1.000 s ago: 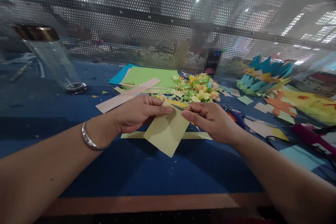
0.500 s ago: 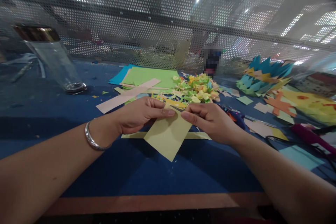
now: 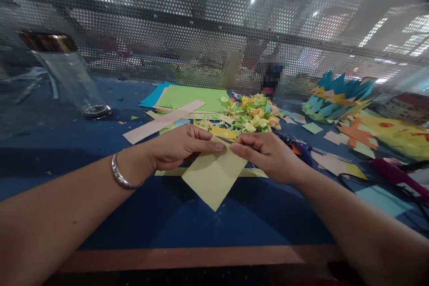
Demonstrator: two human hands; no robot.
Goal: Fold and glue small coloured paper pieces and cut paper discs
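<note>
Between my two hands hangs a pale yellow square of paper, one corner pointing down toward me. My left hand, with a silver bangle at the wrist, pinches its upper left edge between thumb and fingers. Thumb and fingers of my right hand are closed on the upper right edge. A thin dark gap shows between the thumbs along the top; I cannot make out what it is. Behind the square a pale yellow paper strip lies across the blue table, its middle hidden.
Green paper sheets, a pink strip and a pile of small folded paper pieces lie beyond my hands. A glass bottle stands left. A blue paper crown, paper scraps and a purple tool with a cord are right.
The paper's lower corner has swung slightly left and down toward me. Both hands keep their pinch and have barely moved.
</note>
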